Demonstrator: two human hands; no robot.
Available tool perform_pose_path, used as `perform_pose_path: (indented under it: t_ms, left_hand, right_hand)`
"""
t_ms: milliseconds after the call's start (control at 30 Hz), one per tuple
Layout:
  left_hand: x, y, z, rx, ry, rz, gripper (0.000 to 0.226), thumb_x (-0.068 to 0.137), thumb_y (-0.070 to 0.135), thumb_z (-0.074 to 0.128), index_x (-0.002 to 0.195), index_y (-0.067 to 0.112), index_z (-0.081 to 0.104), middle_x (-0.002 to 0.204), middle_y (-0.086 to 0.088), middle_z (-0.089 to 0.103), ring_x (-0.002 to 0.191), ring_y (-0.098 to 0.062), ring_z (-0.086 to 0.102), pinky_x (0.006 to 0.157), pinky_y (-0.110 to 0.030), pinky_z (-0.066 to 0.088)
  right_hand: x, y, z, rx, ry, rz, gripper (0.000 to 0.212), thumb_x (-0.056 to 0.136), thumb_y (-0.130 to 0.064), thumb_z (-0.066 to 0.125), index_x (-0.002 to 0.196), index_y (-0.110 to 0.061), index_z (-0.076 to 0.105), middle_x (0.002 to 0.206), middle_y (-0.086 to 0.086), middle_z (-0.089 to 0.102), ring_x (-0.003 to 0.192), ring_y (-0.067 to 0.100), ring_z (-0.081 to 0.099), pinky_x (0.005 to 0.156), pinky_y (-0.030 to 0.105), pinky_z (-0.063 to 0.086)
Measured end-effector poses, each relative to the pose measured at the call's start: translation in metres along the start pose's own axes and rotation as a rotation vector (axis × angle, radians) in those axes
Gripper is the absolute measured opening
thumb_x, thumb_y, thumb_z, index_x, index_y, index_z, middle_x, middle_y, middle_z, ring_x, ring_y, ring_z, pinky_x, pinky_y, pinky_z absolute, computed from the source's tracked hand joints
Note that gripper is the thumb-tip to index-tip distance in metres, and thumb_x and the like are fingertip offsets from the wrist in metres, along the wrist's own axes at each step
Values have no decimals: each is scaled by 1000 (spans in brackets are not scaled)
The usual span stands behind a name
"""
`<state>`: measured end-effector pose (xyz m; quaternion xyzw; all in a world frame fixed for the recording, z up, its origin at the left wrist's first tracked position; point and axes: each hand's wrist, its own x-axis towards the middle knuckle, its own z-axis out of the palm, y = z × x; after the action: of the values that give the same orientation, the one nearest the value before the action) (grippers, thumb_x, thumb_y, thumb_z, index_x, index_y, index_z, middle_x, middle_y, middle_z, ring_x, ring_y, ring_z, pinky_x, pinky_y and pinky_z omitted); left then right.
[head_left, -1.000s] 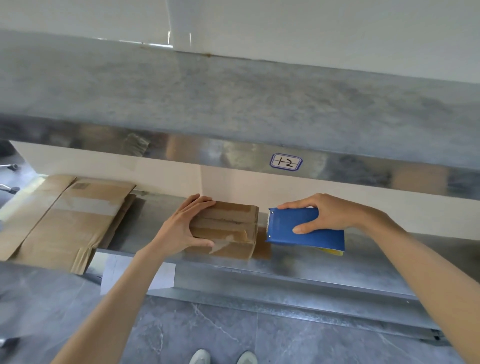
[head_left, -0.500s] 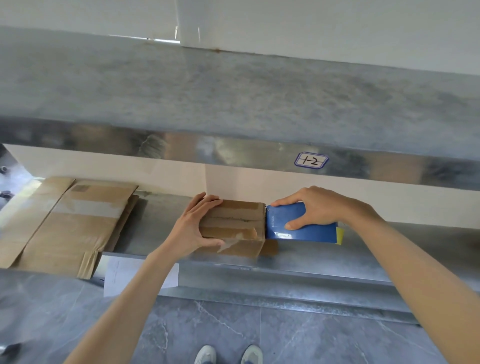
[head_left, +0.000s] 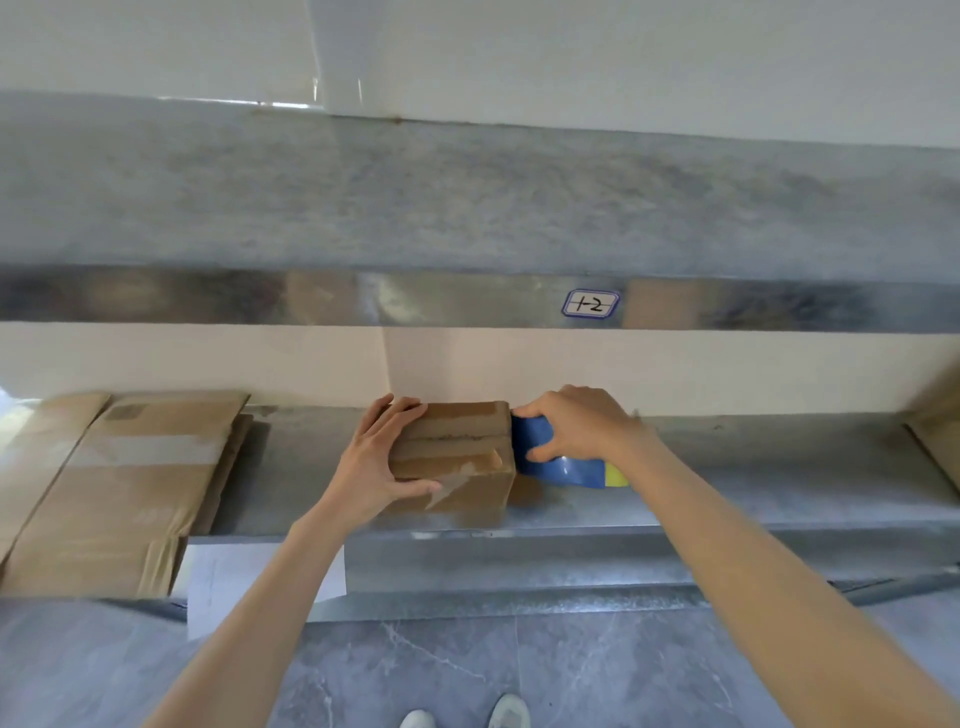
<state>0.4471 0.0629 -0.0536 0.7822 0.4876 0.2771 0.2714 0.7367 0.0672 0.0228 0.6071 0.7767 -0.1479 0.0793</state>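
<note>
A small brown cardboard box (head_left: 462, 457) with tape on top sits on the lower metal shelf (head_left: 727, 493), close to the back wall. My left hand (head_left: 379, 462) grips its left end, fingers over the top and thumb on the front face. Right beside it, touching its right side, is a blue packet (head_left: 558, 467) with a yellow edge. My right hand (head_left: 571, 426) holds this packet from above, thumb on its front and fingers curled over the back.
Flattened cardboard sheets (head_left: 119, 483) lie on the shelf's left end and overhang its front edge. Another cardboard piece (head_left: 935, 431) shows at the far right. The upper shelf (head_left: 467, 208) carries a label reading 1-2 (head_left: 590, 304). A white paper (head_left: 234, 582) hangs below the shelf edge.
Both hands pushed their items back toward the wall. The blue packet moved left until it touches the box's right side.
</note>
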Motion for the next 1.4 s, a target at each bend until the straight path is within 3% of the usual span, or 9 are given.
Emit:
perform_pose_path:
  t_ms: [133, 300, 533, 600, 700, 900, 1067, 1233, 1400]
  left_hand:
    - [1, -1, -1, 13, 18, -4, 95, 62, 52, 86, 144, 25, 46, 151, 16, 37, 146, -5, 14, 115, -33, 27]
    - [0, 0, -1, 3, 24, 1, 96, 60, 51, 87, 143, 25, 47, 151, 14, 39, 148, -9, 15, 115, -38, 29]
    - [0, -1, -1, 15, 9, -16, 96, 62, 51, 87, 145, 28, 44, 152, 18, 35, 149, -5, 10, 114, -41, 30]
    - [0, -1, -1, 13, 7, -21, 96, 62, 51, 87, 145, 28, 44, 153, 18, 34, 149, -5, 10, 114, -43, 30]
    - [0, 0, -1, 18, 9, -21, 95, 63, 52, 86, 145, 29, 44, 153, 20, 33, 149, -3, 8, 114, -44, 30]
    - [-2, -2, -1, 23, 9, -13, 94, 64, 55, 85, 146, 35, 42, 155, 30, 25, 148, 3, 2, 110, -42, 33]
    - [-3, -3, -1, 33, 8, 6, 95, 65, 57, 83, 148, 33, 41, 158, 26, 23, 149, 1, 1, 111, -44, 32]
    - [-3, -5, -3, 120, -6, 63, 95, 71, 61, 76, 151, 27, 37, 160, 18, 20, 151, -3, -2, 113, -38, 33]
    - [-3, -11, -9, 242, -102, 146, 93, 80, 64, 67, 155, 33, 22, 164, 18, 4, 152, -11, -8, 107, -48, 43]
  right_hand:
    - [-7, 15, 32, 53, 117, 110, 74, 82, -55, 69, 147, -40, 36, 102, 3, 66, 94, 29, 63, 65, 31, 36]
    - [-21, 35, 78, 183, 325, 306, 57, 88, -55, 63, 133, -37, 33, 87, -1, 64, 61, 17, 51, 47, 26, 34]
    - [-25, 35, 110, 174, 325, 428, 70, 91, -53, 60, 147, -38, 21, 65, -12, 44, 46, 5, 45, 36, 23, 27]
    - [-24, 36, 110, 188, 322, 420, 70, 92, -55, 58, 149, -37, 22, 83, -7, 56, 57, 12, 56, 41, 24, 34]
    - [-26, 37, 110, 52, 365, 414, 67, 92, -61, 51, 149, -33, 30, 124, 8, 53, 101, 28, 58, 74, 36, 50]
    - [-32, 21, 96, 36, 553, 353, 48, 96, -46, 55, 136, -19, 54, 142, 14, 41, 125, 36, 45, 94, 48, 44]
    - [-18, -22, 76, 285, 692, 74, 45, 99, -40, 52, 133, -12, 55, 143, 10, 46, 133, 31, 45, 103, 46, 43]
    - [3, -69, 65, 174, 411, -276, 57, 103, -51, 31, 155, -29, 27, 164, -8, 17, 152, 14, 4, 123, 36, 5]
    - [11, -67, 72, -22, 278, -346, 59, 103, -56, 19, 156, -32, 17, 164, -7, 12, 152, 15, 4, 124, 40, 6]
